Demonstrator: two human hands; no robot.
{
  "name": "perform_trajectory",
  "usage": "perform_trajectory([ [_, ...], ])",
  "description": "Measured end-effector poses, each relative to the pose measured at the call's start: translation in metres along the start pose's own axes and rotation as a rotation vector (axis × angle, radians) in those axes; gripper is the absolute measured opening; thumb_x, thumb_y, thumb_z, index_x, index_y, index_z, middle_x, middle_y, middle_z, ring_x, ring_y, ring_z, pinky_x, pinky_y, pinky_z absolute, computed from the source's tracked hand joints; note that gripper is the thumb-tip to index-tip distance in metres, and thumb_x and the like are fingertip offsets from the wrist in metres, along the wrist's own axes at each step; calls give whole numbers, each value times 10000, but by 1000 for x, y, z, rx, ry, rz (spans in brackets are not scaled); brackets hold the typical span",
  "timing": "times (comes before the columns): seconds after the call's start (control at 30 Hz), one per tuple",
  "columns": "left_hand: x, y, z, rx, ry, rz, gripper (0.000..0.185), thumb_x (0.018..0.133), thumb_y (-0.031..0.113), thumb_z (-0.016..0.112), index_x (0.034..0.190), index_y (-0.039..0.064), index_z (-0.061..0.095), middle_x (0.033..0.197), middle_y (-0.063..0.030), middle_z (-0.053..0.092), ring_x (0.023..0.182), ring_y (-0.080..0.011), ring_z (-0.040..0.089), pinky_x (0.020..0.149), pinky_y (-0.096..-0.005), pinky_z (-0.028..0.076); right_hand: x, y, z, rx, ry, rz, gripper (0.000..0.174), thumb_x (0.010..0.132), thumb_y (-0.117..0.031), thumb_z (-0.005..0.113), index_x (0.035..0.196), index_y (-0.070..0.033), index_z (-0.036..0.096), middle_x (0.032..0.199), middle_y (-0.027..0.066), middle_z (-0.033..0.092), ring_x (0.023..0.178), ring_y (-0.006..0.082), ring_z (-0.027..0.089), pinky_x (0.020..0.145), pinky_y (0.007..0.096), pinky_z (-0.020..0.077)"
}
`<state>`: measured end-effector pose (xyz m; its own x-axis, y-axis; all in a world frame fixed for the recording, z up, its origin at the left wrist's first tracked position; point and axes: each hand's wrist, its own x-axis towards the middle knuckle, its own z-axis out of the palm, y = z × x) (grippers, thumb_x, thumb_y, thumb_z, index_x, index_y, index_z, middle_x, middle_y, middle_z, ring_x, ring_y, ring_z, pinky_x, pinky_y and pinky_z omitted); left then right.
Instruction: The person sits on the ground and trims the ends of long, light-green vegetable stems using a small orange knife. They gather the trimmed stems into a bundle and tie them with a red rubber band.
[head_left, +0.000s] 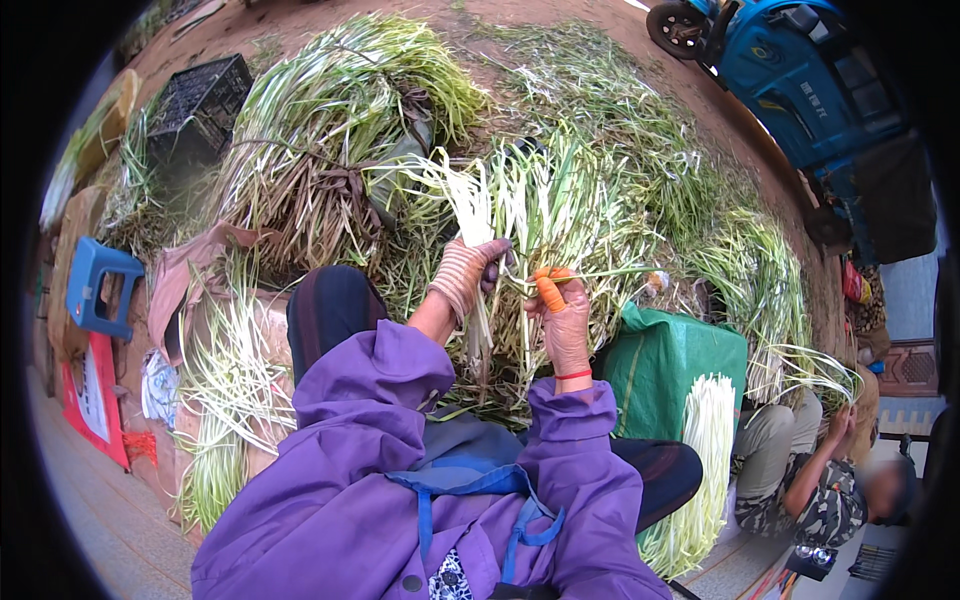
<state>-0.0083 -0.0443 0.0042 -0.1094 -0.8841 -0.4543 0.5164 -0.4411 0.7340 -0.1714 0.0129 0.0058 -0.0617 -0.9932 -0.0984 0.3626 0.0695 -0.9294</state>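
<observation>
My left hand (471, 276), in a striped knitted cuff with dark-stained fingers, grips a bunch of white-stemmed, chive-like stalks (472, 208). Just right of it, my right hand (561, 319) wears orange finger covers on some fingers. It pinches a thin green stalk (611, 273) that sticks out to the right. Under and beyond both hands lies a loose pile of the same greens (577, 202), with brownish, dirty lower ends. Across my lap is a blue apron (469, 450).
A large tied bundle of greens (352, 97) lies ahead left, near a black plastic crate (199, 105). A blue stool (103, 289) stands left. Pale stalks (232, 375) lie beside my left knee. Right are a green woven sack (675, 360), white stalks (697, 465), a seated person (825, 480) and a blue vehicle (802, 90).
</observation>
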Motion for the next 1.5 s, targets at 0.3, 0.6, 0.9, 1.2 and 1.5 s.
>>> perform_trajectory([
  [0.3, 30, 12, 15, -67, 55, 89, 109, 828, 89, 714, 812, 51, 613, 654, -48, 648, 396, -88, 432, 344, -236, 338, -79, -18, 4, -830, -336, -209, 182, 795, -10, 743, 950, -8, 647, 873, 112, 706, 799, 217, 702, 695, 300, 556],
  [0.6, 47, 49, 1, 43, 98, 236, 181, 816, 145, 747, 746, 48, 611, 577, -26, 593, 383, -102, 453, 340, -245, 346, -157, 30, -7, -1440, -849, 372, 274, 790, -184, 705, 1024, -51, 649, 880, 221, 674, 872, 399, 656, 760, 468, 524],
  [0.9, -4, 23, 2, 109, 5, 158, 190, 839, 183, 737, 771, 79, 592, 560, -6, 543, 406, -99, 463, 370, -234, 345, -26, -39, 21, -952, -63, -194, 334, 931, -206, 650, 1203, -13, 633, 973, 89, 704, 704, 93, 621, 585, 251, 508],
  [1.2, -24, -3, -5, 64, -44, 56, 191, 845, 197, 733, 927, 43, 653, 659, -13, 622, 440, -82, 494, 361, -229, 342, 23, -15, 18, -90, 80, 49, 136, 931, -173, 652, 1023, -78, 619, 925, 47, 679, 762, 154, 668, 683, 273, 548],
  [1.5, -25, 10, -45, -390, -113, -83, 157, 935, 157, 607, 1025, 34, 570, 800, -15, 590, 510, -72, 424, 422, -209, 321, 5, -48, -84, 350, 375, -89, 156, 949, -152, 616, 1076, -66, 591, 985, 104, 680, 866, 276, 690, 774, 419, 605],
])
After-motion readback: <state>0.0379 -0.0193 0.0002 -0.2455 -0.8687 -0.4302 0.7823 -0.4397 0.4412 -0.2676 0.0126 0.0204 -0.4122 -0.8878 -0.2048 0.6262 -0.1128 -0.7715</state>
